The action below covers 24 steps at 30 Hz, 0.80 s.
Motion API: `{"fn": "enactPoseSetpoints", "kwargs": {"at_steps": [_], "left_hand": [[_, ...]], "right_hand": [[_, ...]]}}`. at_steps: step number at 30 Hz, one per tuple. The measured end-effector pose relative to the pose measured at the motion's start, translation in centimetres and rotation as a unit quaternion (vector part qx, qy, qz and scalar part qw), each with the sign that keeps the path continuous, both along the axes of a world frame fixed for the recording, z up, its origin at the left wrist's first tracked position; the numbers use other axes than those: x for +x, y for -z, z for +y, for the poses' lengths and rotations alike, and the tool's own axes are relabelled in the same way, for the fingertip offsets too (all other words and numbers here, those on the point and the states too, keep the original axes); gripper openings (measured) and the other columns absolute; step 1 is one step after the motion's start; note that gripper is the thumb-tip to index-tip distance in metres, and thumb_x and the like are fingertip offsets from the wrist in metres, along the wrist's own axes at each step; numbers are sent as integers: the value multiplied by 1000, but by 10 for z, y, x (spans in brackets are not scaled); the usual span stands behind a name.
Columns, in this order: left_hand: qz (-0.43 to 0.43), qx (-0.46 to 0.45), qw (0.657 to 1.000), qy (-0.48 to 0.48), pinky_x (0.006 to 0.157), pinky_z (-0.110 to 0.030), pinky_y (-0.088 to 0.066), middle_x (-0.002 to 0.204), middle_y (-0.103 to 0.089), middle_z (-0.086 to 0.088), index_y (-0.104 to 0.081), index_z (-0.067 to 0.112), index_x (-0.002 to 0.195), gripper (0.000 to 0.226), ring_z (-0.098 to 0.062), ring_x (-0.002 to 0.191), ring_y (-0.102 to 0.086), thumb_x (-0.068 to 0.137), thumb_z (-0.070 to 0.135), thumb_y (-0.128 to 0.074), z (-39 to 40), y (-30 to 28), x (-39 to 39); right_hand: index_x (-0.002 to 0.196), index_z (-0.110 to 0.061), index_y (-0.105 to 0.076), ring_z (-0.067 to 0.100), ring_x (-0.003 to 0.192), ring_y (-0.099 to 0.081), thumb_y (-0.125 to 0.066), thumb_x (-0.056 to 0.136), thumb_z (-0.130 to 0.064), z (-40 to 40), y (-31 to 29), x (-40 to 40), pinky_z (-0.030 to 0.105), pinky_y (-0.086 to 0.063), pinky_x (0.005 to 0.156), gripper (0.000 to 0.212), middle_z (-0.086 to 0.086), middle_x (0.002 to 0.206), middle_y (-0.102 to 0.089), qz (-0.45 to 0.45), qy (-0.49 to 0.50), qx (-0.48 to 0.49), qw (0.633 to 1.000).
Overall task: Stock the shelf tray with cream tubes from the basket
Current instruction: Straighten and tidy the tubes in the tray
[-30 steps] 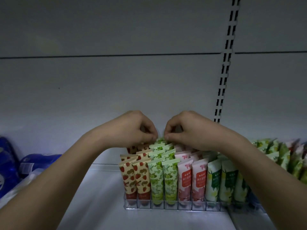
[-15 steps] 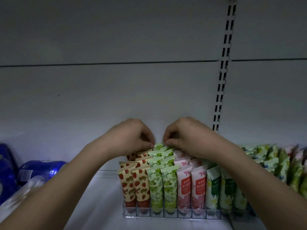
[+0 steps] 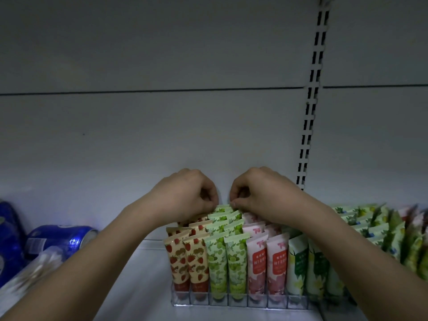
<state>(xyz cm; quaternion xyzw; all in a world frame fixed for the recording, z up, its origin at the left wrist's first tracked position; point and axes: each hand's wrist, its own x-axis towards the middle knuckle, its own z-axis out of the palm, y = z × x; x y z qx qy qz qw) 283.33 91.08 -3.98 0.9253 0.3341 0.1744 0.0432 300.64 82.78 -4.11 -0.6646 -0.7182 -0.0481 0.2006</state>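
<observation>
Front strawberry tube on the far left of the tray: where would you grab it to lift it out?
Pinch the flat crimped top edge of the front strawberry tube, coming from above and in front. It stands cap-down in the clear tray, a neighbour tight on its right, so only that top edge is free. Both the left hand and right hand are busy pinching the back green tubes.

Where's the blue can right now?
In the head view the blue can lies on its side at the far left of the shelf, beside a blue pack and well left of the clear tray of cream tubes.
</observation>
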Motion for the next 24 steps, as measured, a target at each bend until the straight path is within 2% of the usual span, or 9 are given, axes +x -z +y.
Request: {"fn": "enactPoseSetpoints", "kwargs": {"at_steps": [2,13,16,20,22,24], "left_hand": [[-1,-15,1000,6,71,-30,-56,77,-68,21,-71,35,79,6,3,75,-62,82,33,-67,0,-2,-1],[-46,-50,997,25,69,-33,-58,70,-69,19,-75,28,79,5,4,66,-63,80,26,-71,0,1,2],[-57,-76,995,34,65,-25,-57,69,-69,21,-76,28,78,6,5,65,-63,80,24,-72,2,1,1],[-76,-111,989,58,57,-8,-46,71,-71,19,-77,28,80,12,6,67,-65,81,17,-73,3,0,0],[-79,-148,983,71,61,-8,-49,75,-73,15,-77,26,87,17,3,70,-68,83,11,-71,5,-1,-4],[-70,-179,977,88,70,-17,-56,80,-75,10,-75,22,95,23,-3,75,-70,83,4,-68,5,-3,-9]], "right_hand": [[87,-28,-72,2,74,-61,-71,84,-35,0,-1,1,27,-52,68,8,-14,81,-67,-3,5,3,1000],[87,-27,-72,5,74,-62,-70,85,-35,-2,-1,0,29,-52,66,9,-13,80,-66,-24,8,9,1000],[86,-27,-71,6,74,-62,-70,84,-35,-1,-1,-1,29,-53,67,9,-13,80,-66,-22,10,10,1000],[86,-27,-72,6,75,-63,-70,85,-34,-1,-1,0,30,-54,70,8,-13,81,-67,-15,4,7,1000],[90,-27,-72,4,77,-63,-69,86,-34,-1,-1,1,32,-56,74,8,-14,85,-68,-11,-9,0,1000],[96,-29,-73,2,81,-63,-66,88,-34,-1,0,0,33,-56,78,12,-15,90,-70,-4,-34,-6,999]]}}
